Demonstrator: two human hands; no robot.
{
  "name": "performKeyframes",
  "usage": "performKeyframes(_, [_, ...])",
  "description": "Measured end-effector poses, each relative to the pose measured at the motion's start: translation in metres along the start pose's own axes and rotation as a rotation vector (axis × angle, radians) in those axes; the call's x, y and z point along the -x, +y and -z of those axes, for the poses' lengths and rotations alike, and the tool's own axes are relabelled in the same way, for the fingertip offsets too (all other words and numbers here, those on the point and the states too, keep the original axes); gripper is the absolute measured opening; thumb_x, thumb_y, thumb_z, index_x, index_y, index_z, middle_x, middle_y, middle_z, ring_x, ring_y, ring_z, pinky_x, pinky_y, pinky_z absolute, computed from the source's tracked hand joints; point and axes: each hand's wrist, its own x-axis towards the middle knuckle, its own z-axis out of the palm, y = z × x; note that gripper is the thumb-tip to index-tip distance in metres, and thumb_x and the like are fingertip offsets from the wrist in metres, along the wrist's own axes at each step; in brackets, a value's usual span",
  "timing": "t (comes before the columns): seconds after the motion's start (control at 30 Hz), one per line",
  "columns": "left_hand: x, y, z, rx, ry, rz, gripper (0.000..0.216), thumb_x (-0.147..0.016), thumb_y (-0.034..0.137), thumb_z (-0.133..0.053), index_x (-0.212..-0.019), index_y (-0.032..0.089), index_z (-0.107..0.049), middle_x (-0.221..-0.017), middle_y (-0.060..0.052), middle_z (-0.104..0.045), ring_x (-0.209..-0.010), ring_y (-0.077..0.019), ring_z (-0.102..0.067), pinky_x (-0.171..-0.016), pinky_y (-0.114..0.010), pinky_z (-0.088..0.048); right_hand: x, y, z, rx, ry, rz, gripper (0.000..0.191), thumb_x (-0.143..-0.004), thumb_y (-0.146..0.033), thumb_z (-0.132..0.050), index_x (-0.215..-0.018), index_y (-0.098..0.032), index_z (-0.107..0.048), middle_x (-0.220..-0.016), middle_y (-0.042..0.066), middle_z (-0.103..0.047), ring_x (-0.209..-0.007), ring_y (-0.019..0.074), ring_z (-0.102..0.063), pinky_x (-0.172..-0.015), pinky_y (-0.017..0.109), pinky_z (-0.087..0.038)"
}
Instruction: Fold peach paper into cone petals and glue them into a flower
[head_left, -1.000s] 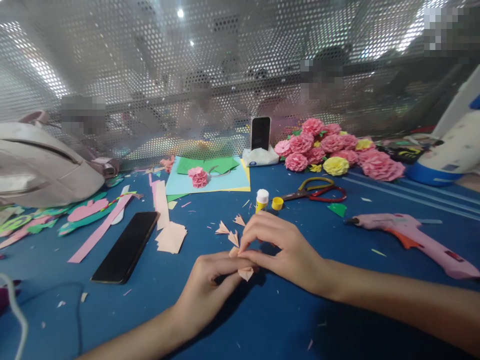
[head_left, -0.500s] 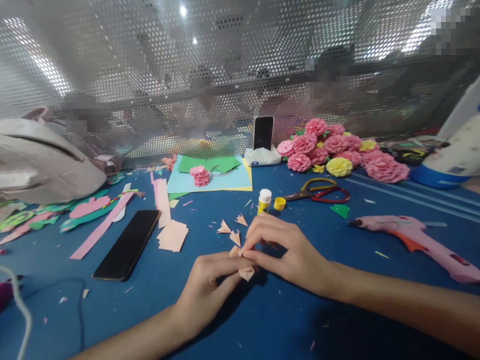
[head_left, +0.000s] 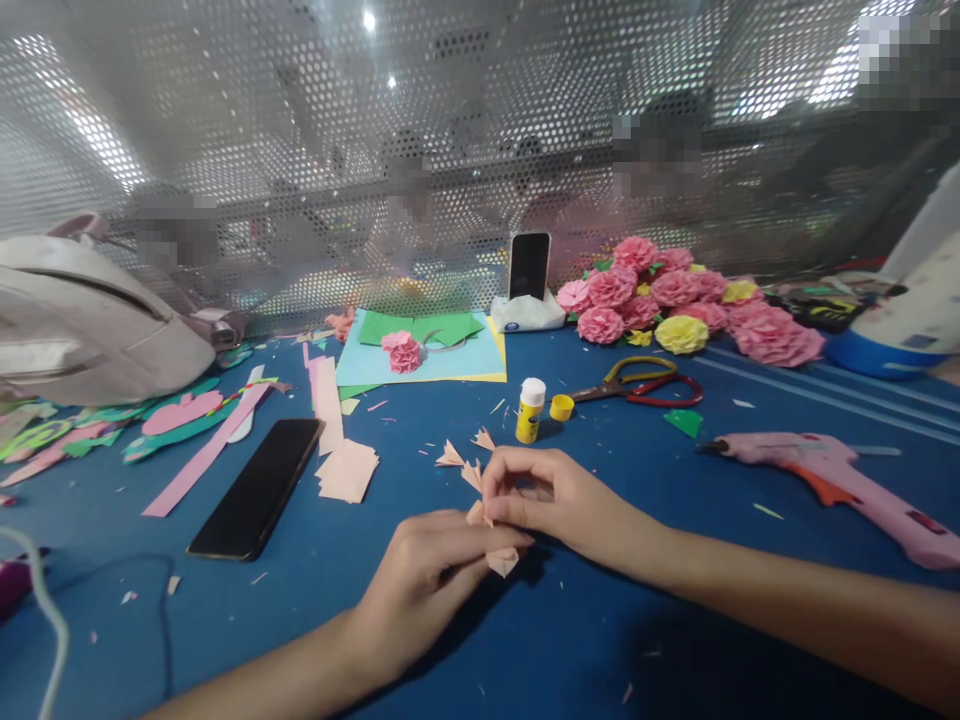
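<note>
Folded peach paper (head_left: 502, 561) is in L hand (head_left: 431, 560), gripped btwn thumb & fingers, its pt. facing approx. 6 o'clock; can't tell if it touches the blue table (head_left: 585, 650). R hand (head_left: 551, 490) has thumb & forefinger closed tog. at a small peach bit (head_left: 475, 513) by the L fingers; too small to tell if it's pinched. From the hands, w/ 12 straight ahead: three folded pcs (head_left: 450, 454) lie nr. R fingertips, 11 to 12. Glue stick (head_left: 529, 415) upright just past 12, its yellow cap (head_left: 561, 407) beside it at 1. Scissors (head_left: 637, 383) btwn 1 & 2, glue gun (head_left: 810, 460) btwn 2 & 3. Peach sheets (head_left: 347, 472) stacked at 10, black phone (head_left: 257, 490) flat past them, 9 to 10.
</note>
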Motion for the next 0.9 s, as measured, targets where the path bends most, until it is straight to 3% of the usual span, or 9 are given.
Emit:
performKeyframes(0.23, [0.000,0.000,-0.001,-0.011,-0.023,0.000,0.024,-0.097,0.022,-0.053,-0.109,0.021,-0.073,-0.090,-0.005,-0.075,-0.079,-0.0158,-0.067,-0.075,-0.022,-0.048,0.002,-0.007,-0.004,0.149,0.070,0.040,0.032,-0.086,-0.046,-0.067,-0.076,-0.016,-0.060,-0.076,-0.001,-0.058,-0.065,0.0113,-0.047,-0.061,0.025,-0.037])
performKeyframes(0.4, [-0.002,0.003,0.000,0.020,-0.050,0.028,0.024,-0.098,0.021,-0.051,-0.101,0.017,-0.075,-0.084,-0.005,-0.072,-0.075,-0.0147,-0.064,-0.073,-0.022,-0.047,0.004,-0.008,-0.005,0.261,0.105,0.125,0.023,-0.089,-0.035,-0.066,-0.076,-0.017,-0.059,-0.077,-0.002,-0.052,-0.067,0.0103,-0.045,-0.062,0.023,-0.037])
performKeyframes(0.53, [-0.009,0.006,0.001,0.145,-0.011,0.125,0.022,-0.095,0.022,-0.056,-0.095,0.017,-0.077,-0.089,-0.006,-0.075,-0.084,-0.0165,-0.067,-0.081,-0.022,-0.048,0.006,-0.003,-0.005,0.345,0.221,0.276,0.017,-0.091,-0.028,-0.064,-0.078,-0.018,-0.057,-0.081,-0.002,-0.049,-0.072,0.0103,-0.046,-0.065,0.023,-0.036])
performKeyframes(0.6, [-0.012,0.007,0.002,0.203,0.021,0.193,0.022,-0.094,0.024,-0.058,-0.091,0.019,-0.079,-0.087,-0.005,-0.076,-0.078,-0.0155,-0.066,-0.076,-0.022,-0.049,0.006,0.000,-0.005,0.344,0.259,0.309,0.016,-0.092,-0.027,-0.061,-0.080,-0.018,-0.056,-0.082,-0.002,-0.049,-0.073,0.0103,-0.046,-0.065,0.023,-0.036])
performKeyframes(0.73, [-0.014,0.007,0.004,0.310,0.047,0.268,0.023,-0.095,0.026,-0.057,-0.095,0.021,-0.079,-0.084,-0.005,-0.078,-0.068,-0.0130,-0.063,-0.065,-0.020,-0.049,0.006,0.003,-0.006,0.288,0.261,0.256,0.018,-0.093,-0.029,-0.059,-0.079,-0.018,-0.055,-0.079,-0.002,-0.049,-0.069,0.0105,-0.045,-0.064,0.024,-0.036])
performKeyframes(0.9, [-0.012,0.002,0.004,0.401,0.019,0.280,0.025,-0.096,0.027,-0.055,-0.094,0.018,-0.078,-0.084,-0.007,-0.078,-0.072,-0.0147,-0.067,-0.068,-0.022,-0.052,0.003,0.007,-0.006,0.040,0.135,0.145,0.024,-0.094,-0.039,-0.055,-0.084,-0.018,-0.055,-0.078,-0.002,-0.052,-0.069,0.0109,-0.048,-0.062,0.023,-0.037])
